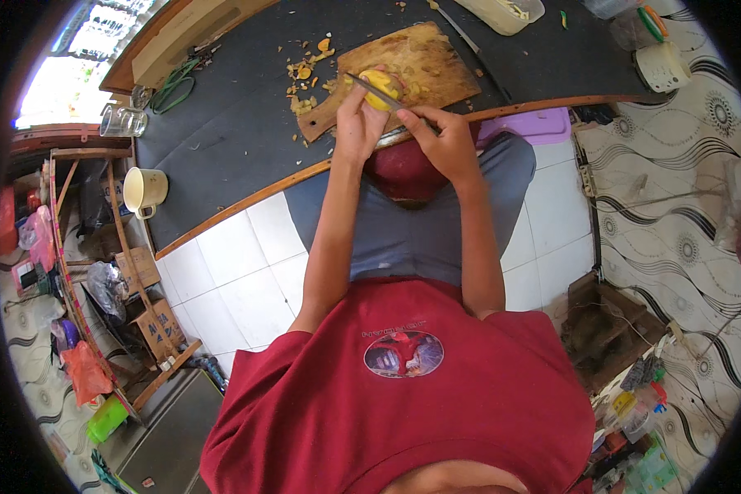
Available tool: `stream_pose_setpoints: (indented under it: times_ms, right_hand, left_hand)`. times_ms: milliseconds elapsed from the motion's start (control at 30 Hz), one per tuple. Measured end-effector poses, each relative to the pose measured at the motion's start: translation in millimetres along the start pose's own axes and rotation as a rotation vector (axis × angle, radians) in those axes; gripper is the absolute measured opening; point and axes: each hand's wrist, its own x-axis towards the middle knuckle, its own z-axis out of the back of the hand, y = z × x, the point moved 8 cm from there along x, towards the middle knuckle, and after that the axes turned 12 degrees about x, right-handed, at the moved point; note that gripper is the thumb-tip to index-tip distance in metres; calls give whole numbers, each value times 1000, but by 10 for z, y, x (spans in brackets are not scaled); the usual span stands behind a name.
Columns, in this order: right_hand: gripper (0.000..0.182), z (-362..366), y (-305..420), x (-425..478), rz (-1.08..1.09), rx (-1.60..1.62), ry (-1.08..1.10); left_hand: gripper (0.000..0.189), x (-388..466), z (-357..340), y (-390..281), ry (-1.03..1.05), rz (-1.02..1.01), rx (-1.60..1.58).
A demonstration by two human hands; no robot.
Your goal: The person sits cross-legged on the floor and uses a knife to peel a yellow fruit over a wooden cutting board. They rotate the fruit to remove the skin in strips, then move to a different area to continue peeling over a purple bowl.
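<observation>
My left hand (359,126) holds up a partly peeled yellow potato or similar vegetable (381,86) above the near left part of a wooden cutting board (435,49). In my right hand (444,139) is a knife (376,92), its blade lying across the yellow flesh. Small pale peelings are scattered on the board. Orange and yellowish scraps (304,73) lie on the black tabletop, left of the board. A dark red bowl or basin (407,170) with a pale rim is between my knees, below the table edge.
Another long blade (460,29) lies beyond the board, near a plastic container (505,13). A cream mug (145,190) and a glass (123,121) stand at the table's left. A cream container (662,66) is at the right; a purple plastic lid or tray (525,126) sits below the wooden edge.
</observation>
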Motion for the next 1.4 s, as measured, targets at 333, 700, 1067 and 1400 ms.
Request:
stream_pose_setpoints:
  times_ms: [333, 700, 1067, 1400]
  right_hand:
    - [36, 57, -11, -12, -10, -100, -49]
    - [35, 53, -5, -21, 4, -66, -85]
    - [35, -3, 26, -19, 12, -79, -57]
    - [36, 321, -43, -9, 13, -27, -197]
  left_hand:
    - [42, -4, 8, 14, 25, 9, -35]
    - [44, -19, 13, -23, 18, 6, -34]
    - [42, 5, 37, 14, 15, 2, -20]
    - [41, -41, 29, 5, 70, 20, -56]
